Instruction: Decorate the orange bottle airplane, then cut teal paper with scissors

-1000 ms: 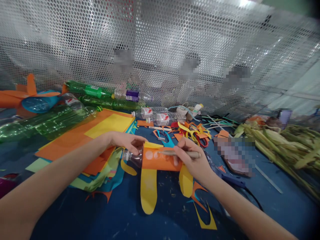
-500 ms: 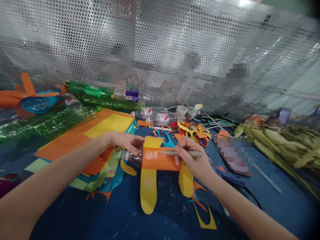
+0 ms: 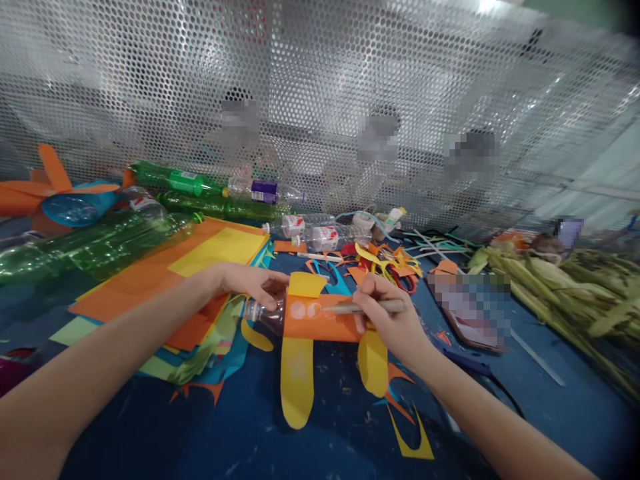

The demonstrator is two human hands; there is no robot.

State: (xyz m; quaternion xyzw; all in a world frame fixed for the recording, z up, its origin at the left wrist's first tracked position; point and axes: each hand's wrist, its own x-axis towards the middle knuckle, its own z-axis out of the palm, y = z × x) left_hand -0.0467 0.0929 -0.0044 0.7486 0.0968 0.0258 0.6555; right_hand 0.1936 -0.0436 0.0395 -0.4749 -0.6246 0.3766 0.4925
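A clear plastic bottle (image 3: 273,316) lies on its side, wrapped in orange paper (image 3: 320,330). Yellow paper strips stick out from it, one a long rounded wing (image 3: 297,393) with a pale star. My left hand (image 3: 257,287) is closed around the bottle near its neck, some fingers hidden behind. Pinched in my right hand (image 3: 383,307) is a pale marker (image 3: 350,308), its tip against the orange paper. Near that tip are white circles (image 3: 298,310), the left one filled in and the one beside it partly filled.
Coloured paper sheets (image 3: 135,287) are stacked on the left, with green bottles (image 3: 100,243) behind. Paper scraps and red-handled scissors (image 3: 409,283) lie beyond my right hand. A phone (image 3: 465,313), a dark blue tool with a cord (image 3: 465,360) and corn husks (image 3: 555,287) are to the right.
My right hand and the marker tip have shifted slightly right. More white shows in the second circle. My left hand and the bottle have stayed in place.
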